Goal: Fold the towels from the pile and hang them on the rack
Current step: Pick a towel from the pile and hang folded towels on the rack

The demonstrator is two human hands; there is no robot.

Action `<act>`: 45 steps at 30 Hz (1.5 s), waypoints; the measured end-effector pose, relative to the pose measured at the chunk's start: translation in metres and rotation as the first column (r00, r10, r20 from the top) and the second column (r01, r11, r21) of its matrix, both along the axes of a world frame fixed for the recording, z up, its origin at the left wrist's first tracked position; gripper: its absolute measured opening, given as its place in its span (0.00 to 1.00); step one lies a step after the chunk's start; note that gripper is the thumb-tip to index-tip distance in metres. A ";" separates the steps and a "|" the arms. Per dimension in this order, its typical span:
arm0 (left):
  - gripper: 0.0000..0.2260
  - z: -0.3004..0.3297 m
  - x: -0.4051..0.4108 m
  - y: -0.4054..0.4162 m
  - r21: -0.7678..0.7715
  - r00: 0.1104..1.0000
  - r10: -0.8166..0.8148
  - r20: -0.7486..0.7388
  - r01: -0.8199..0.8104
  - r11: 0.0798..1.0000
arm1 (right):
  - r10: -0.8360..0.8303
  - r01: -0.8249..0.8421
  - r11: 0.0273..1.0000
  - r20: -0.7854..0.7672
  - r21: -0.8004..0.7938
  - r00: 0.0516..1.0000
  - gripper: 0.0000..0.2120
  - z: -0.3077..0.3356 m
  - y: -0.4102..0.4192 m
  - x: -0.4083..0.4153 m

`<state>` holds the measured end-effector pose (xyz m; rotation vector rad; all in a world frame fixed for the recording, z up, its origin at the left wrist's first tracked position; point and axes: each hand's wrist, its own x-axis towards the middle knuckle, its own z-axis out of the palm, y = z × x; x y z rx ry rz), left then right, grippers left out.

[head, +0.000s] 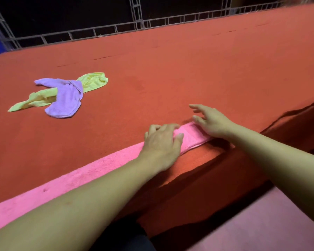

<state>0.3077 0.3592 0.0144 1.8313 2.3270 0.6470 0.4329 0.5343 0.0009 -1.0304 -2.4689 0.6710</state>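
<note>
The left hand presses flat on the pink towel, fingers slightly bent. The right hand hovers open just beyond the towel's right end, fingers spread, holding nothing. The pink towel lies folded in a long strip along the near edge of the red table. Far left, a purple towel lies crumpled across a yellow towel.

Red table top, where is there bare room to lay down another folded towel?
The red table top is bare between the purple towel, lying over the yellow towel, and the right hand, and back to the metal railing. The near edge is crowded: the pink towel runs along it under the left hand.
</note>
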 end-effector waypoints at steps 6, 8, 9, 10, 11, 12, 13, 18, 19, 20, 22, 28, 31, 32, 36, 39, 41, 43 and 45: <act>0.23 0.007 0.022 0.040 0.023 0.893 0.072 0.445 -0.092 0.995 | -0.033 0.035 0.999 0.176 -0.007 0.984 0.23 0.003 0.014 0.008; 0.23 0.003 0.026 0.046 -0.043 0.884 0.100 0.457 -0.091 0.995 | -0.008 0.008 1.000 0.144 0.000 0.989 0.22 0.005 0.015 0.006; 0.23 0.000 0.026 0.050 -0.062 0.872 0.121 0.475 -0.104 0.993 | 0.000 -0.001 1.000 0.114 0.005 0.994 0.22 0.008 0.015 0.005; 0.22 -0.003 0.026 0.053 -0.061 0.849 0.134 0.512 -0.119 0.991 | 0.006 -0.006 1.000 0.073 0.003 0.997 0.22 0.011 0.014 0.004; 0.22 -0.003 0.026 0.054 -0.049 0.821 0.141 0.554 -0.137 0.989 | 0.009 -0.009 1.000 0.025 -0.009 1.000 0.21 0.015 0.013 0.003; 0.22 -0.004 0.026 0.055 -0.032 0.790 0.144 0.596 -0.156 0.987 | 0.005 -0.006 0.999 -0.028 -0.042 1.000 0.21 0.021 0.010 0.002; 0.24 -0.006 0.025 0.057 -0.014 0.750 0.149 0.645 -0.183 0.983 | -0.015 0.006 0.994 -0.082 -0.110 0.996 0.20 0.026 0.006 0.001; 0.31 0.000 0.028 0.054 0.005 0.570 0.156 0.806 -0.271 0.963 | -0.216 -0.147 0.651 -0.368 -0.744 0.904 0.13 0.056 -0.017 -0.007; 0.32 0.004 0.029 0.051 0.016 0.548 0.147 0.823 -0.282 0.959 | -0.254 -0.219 0.566 -0.421 -0.795 0.871 0.12 0.060 -0.021 -0.008; 0.31 0.010 0.029 0.047 0.031 0.556 0.149 0.817 -0.302 0.953 | -0.251 -0.259 0.543 -0.449 -0.799 0.858 0.13 0.062 -0.022 -0.009; 0.25 0.018 0.027 0.036 0.049 0.611 0.197 0.767 -0.362 0.931 | -0.154 -0.259 0.637 -0.450 -0.726 0.880 0.18 0.062 -0.025 -0.011; 0.24 0.032 0.014 0.009 0.116 0.649 0.168 0.742 -0.371 0.921 | 0.171 -0.291 0.871 -0.311 -0.397 0.935 0.18 0.073 -0.040 -0.020; 0.24 0.038 0.002 -0.017 0.133 0.634 0.155 0.758 -0.383 0.914 | 0.224 -0.368 0.849 -0.373 -0.378 0.900 0.17 0.081 -0.058 -0.038; 0.25 0.040 -0.003 -0.027 0.144 0.623 0.156 0.767 -0.403 0.904 | 0.243 -0.391 0.845 -0.390 -0.363 0.888 0.16 0.085 -0.068 -0.047; 0.41 0.044 -0.035 -0.075 0.142 0.548 0.191 0.815 -0.508 0.849 | 0.346 -0.484 0.826 -0.421 -0.287 0.839 0.15 0.094 -0.113 -0.089; 0.45 0.050 -0.057 -0.128 0.139 0.553 0.247 0.795 -0.563 0.815 | 0.444 -0.546 0.815 -0.395 -0.195 0.804 0.17 0.099 -0.156 -0.126; 0.47 0.055 -0.073 -0.164 0.128 0.592 0.314 0.742 -0.586 0.800 | 0.513 -0.602 0.783 -0.381 -0.158 0.769 0.18 0.099 -0.186 -0.153; 0.47 0.056 -0.092 -0.202 0.126 0.614 0.358 0.703 -0.603 0.788 | 0.571 -0.648 0.750 -0.365 -0.131 0.735 0.18 0.096 -0.218 -0.185; 0.45 0.055 -0.111 -0.239 0.122 0.615 0.414 0.671 -0.642 0.757 | 0.637 -0.693 0.717 -0.334 -0.076 0.695 0.17 0.093 -0.252 -0.216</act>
